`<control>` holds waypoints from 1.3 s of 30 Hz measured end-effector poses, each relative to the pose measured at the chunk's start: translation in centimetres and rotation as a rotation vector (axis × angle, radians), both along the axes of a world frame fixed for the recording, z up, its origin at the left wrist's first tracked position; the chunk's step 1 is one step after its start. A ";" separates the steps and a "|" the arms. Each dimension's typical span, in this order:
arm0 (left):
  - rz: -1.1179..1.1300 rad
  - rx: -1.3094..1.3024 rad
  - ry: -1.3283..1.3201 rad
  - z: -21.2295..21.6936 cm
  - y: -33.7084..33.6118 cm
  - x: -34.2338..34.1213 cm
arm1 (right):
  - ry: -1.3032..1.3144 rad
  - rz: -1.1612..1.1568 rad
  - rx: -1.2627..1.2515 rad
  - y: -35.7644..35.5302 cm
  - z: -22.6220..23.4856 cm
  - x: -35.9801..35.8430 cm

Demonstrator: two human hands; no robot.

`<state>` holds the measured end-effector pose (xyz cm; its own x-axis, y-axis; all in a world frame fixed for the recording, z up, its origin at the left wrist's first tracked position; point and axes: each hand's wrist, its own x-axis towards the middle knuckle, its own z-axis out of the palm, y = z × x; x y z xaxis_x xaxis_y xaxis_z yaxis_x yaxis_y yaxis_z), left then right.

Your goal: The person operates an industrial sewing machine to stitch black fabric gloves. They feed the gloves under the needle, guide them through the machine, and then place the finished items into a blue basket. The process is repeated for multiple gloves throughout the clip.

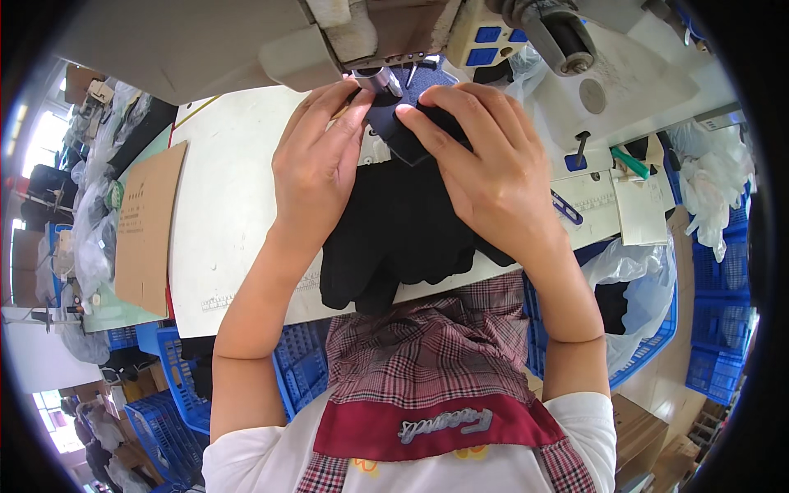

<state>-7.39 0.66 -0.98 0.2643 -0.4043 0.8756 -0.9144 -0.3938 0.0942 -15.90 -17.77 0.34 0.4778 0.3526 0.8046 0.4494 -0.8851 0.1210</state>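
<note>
Black cloth (399, 230) lies over the front of a white work table (226, 205) and hangs past its near edge. Its far end reaches under the head of a sewing machine (246, 45). My right hand (497, 168) pinches a dark folded edge between thumb and fingers, just right of the needle area. Beside a shiny metal part (380, 80) of the machine, my left hand (316, 156) has thumb and forefinger drawn together. What those left fingertips hold is too small to make out. Dark blue speckled material (423, 80) shows beyond both hands.
A cardboard sheet (148, 230) stands at the table's left edge. Purple-handled thread snips (567, 208) lie right of my right wrist. Blue crates (182, 374) flank my lap; the right one holds a clear plastic bag (637, 287). A ruler scale (593, 202) marks the table.
</note>
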 end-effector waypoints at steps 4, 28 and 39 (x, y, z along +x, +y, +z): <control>0.017 0.003 -0.002 -0.2 -0.1 0.0 | -0.017 -0.009 0.016 0.3 -0.4 0.0; 0.290 0.163 0.094 1.1 -1.1 -1.3 | -0.135 -0.030 0.060 -0.4 -0.7 1.3; 0.251 0.110 0.148 0.6 -1.3 0.2 | -0.153 -0.024 0.139 -0.3 -1.0 2.4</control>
